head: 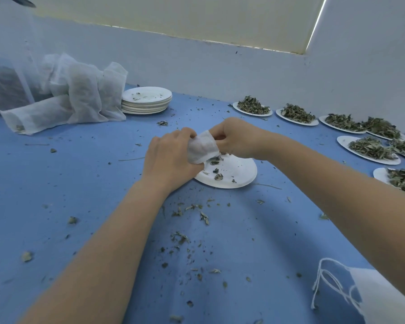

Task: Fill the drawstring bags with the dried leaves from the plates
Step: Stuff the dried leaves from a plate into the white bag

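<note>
We see a small white gauzy drawstring bag, soft and crumpled, held over the near-empty white round paper plate at the middle of the blue table. Our left hand grips its side with curled fingers; our right hand pinches its upper edge. A few dried grey-green leaves lie on the plate beneath. Leaf-heaped plates line the right, stacked empty plates and filled bags the left.
</note>
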A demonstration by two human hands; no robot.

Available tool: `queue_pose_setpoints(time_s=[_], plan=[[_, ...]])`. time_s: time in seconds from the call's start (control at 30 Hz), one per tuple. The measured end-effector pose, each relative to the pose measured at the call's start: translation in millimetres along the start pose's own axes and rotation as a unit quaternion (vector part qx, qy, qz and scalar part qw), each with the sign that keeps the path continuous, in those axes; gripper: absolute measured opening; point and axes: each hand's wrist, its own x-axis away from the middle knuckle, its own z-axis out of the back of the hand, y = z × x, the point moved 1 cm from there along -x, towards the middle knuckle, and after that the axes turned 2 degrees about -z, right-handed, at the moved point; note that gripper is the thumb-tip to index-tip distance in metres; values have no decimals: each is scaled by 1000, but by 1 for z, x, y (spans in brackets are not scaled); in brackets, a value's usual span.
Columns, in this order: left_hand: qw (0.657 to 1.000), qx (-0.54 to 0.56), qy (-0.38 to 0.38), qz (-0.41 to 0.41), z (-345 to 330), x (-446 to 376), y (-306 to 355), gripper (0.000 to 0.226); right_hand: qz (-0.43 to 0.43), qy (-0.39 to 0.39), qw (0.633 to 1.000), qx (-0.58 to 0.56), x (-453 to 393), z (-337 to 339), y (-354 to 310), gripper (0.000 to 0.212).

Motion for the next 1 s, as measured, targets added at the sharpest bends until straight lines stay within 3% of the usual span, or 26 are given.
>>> queue_pose_setpoints(time_s=[0.07,0.17,0.3,0.4,0.5,0.63,0.73,0.83,1.0], plan=[[1000,15,4,16,2,-1,-1,47,8,-70,997,-5,5,8,-2,19],[999,28,13,30,6,-1,-3,45,20,-127,984,-120,8,16,-4,24],[997,56,23,46,8,-1,-2,43,32,71,994,-70,-2,7,-4,23],[998,51,21,44,7,-1,-2,42,37,108,992,-49,-9,-6,-9,19],[999,30,21,40,4,0,-2,38,38,54,998,-17,-11,-9,-13,7],[999,29,28,9,1,2,0,42,24,-75,997,10,-2,-3,-14,25],[999,21,11,-32,-2,4,3,49,25,-133,990,29,4,0,-11,21],[1000,23,9,-10,1,2,3,52,48,-80,995,-26,4,3,-6,15],[998,40,11,56,9,2,-15,53,86,52,977,-187,1,7,8,25]])
